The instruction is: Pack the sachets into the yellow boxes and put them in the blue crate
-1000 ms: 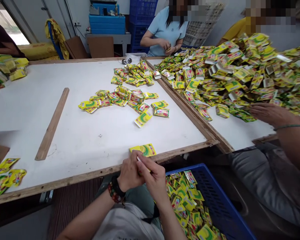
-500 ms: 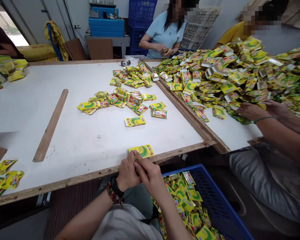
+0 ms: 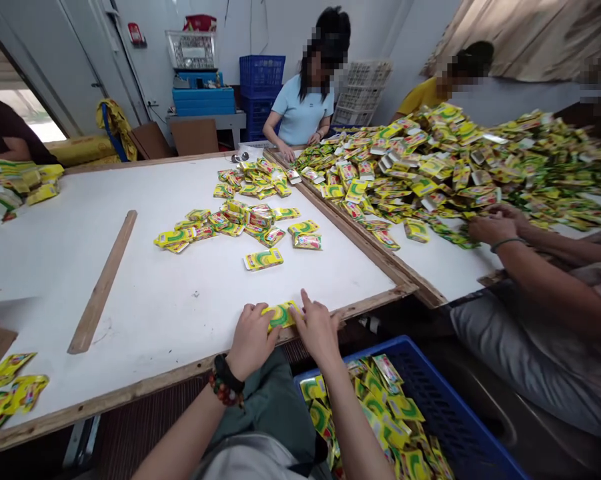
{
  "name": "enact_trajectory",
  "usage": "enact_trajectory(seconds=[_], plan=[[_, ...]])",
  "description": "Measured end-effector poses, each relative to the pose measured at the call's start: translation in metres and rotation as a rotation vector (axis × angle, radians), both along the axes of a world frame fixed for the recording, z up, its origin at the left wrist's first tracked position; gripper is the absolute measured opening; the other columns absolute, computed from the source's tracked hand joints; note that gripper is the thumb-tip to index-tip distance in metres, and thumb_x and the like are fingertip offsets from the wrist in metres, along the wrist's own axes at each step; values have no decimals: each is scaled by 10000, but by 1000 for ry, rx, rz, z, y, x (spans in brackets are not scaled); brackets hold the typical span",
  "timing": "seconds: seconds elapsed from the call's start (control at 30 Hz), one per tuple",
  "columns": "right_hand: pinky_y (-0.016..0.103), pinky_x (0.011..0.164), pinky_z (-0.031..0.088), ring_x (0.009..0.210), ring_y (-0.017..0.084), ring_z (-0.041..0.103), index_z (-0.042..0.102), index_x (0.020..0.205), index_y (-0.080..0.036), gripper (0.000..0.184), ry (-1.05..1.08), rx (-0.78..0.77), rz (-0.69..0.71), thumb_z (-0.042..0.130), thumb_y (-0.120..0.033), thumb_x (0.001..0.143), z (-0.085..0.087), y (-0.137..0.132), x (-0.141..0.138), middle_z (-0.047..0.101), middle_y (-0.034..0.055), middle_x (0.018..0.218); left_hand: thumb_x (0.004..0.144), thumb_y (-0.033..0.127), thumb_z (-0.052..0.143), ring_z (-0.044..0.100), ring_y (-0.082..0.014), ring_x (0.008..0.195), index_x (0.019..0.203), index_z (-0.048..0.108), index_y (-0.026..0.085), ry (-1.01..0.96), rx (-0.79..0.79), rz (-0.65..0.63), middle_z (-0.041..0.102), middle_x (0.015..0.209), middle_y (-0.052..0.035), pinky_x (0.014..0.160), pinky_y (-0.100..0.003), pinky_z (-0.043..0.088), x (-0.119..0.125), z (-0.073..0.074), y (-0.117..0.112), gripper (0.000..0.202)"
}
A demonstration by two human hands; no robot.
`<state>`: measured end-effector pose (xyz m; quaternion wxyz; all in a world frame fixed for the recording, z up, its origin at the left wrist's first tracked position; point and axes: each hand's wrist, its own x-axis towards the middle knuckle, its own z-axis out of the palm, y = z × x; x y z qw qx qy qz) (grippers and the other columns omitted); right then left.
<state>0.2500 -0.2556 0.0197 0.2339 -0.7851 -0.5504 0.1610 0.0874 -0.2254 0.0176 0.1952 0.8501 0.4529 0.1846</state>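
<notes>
Left hand (image 3: 253, 341) and right hand (image 3: 320, 331) lie spread on a yellow packet (image 3: 281, 315) at the bench edge (image 3: 145, 387) (underside hidden); a blue crate (image 3: 445, 407) sits just below the right hand.

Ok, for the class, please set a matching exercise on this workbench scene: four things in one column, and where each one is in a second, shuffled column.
Things:
1. Left hand
2. Wooden strip
3. Blue plastic crate
4. Beaded bracelet

Places:
A. On the left wrist
B. Lying on the white tabletop
C. Below the table edge, holding yellow packets
D. Against a yellow packet at the table edge

Pairs: 1-D, 2-B, 3-C, 4-A
</notes>
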Motion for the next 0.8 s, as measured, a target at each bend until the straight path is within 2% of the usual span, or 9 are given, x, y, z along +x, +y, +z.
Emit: enact_trajectory(seconds=[0.1, 0.17, 0.23, 0.37, 0.43, 0.53, 0.63, 0.73, 0.8], plan=[[639, 1044, 215, 1028, 338, 618, 705, 1109, -118, 380, 364, 75, -74, 578, -312, 807, -5, 24, -11, 744, 155, 911, 847, 311, 610, 537, -283, 1049, 1150, 594, 188, 62, 7, 17, 610, 1172, -104, 899, -444, 463, 0, -1, 0, 327], [557, 960, 383, 875, 297, 661, 750, 993, -121, 347, 557, 115, -72, 576, -341, 788, -3, 30, -14, 750, 126, 814, 812, 330, 657, 542, -290, 1087, 1231, 545, 197, 8, 1, 26, 598, 1221, -106, 912, -446, 461, -4, -1, 1, 454], [456, 840, 485, 783, 260, 669, 755, 983, -118, 382, 645, 136, -29, 556, -387, 799, 5, 29, -14, 748, 104, 766, 817, 275, 647, 560, -274, 1099, 1245, 536, 202, -110, -19, 40, 613, 1221, -99, 931, -432, 460, -7, -2, 4, 449], [375, 831, 478, 853, 221, 634, 735, 1073, -191, 380, 760, 366, 54, 613, -401, 781, 29, 17, -12, 714, 62, 842, 801, 255, 663, 646, -215, 861, 1059, 630, 183, -463, -230, 124, 711, 964, -53, 801, -340, 512, -11, 4, 9, 270], [355, 830, 471, 914, 215, 609, 705, 1133, -244, 415, 758, 445, 112, 684, -370, 739, 38, 10, -12, 688, 54, 946, 708, 318, 763, 640, -186, 743, 997, 629, 161, -620, -405, 112, 707, 844, -26, 693, -284, 517, -13, 9, 10, 355], [313, 696, 495, 820, 202, 618, 752, 1022, -223, 341, 892, 323, 206, 700, -402, 737, 41, 4, -16, 700, 59, 898, 549, 348, 864, 634, -173, 738, 1031, 574, 163, -727, -511, 75, 688, 839, -8, 644, -247, 513, -13, 14, 6, 592], [289, 611, 487, 673, 180, 603, 763, 800, -169, 295, 1028, 238, 164, 735, -444, 699, 38, 2, -23, 704, 51, 742, 518, 353, 867, 645, -195, 764, 1128, 485, 194, -646, -402, 192, 675, 880, -11, 658, -280, 527, -8, 10, -5, 737], [266, 574, 468, 589, 154, 574, 707, 685, -158, 312, 1083, 212, 88, 779, -459, 646, 33, 1, -30, 671, 21, 634, 616, 328, 788, 655, -247, 888, 1252, 382, 207, -528, -125, 410, 646, 1046, -80, 751, -363, 535, 2, -3, -22, 764], [247, 532, 441, 546, 135, 545, 677, 660, -159, 337, 1125, 190, 71, 793, -474, 625, 31, -1, -34, 644, 1, 598, 670, 288, 725, 649, -264, 954, 1298, 327, 202, -515, 8, 479, 611, 1138, -123, 786, -387, 533, 8, -12, -32, 748]])
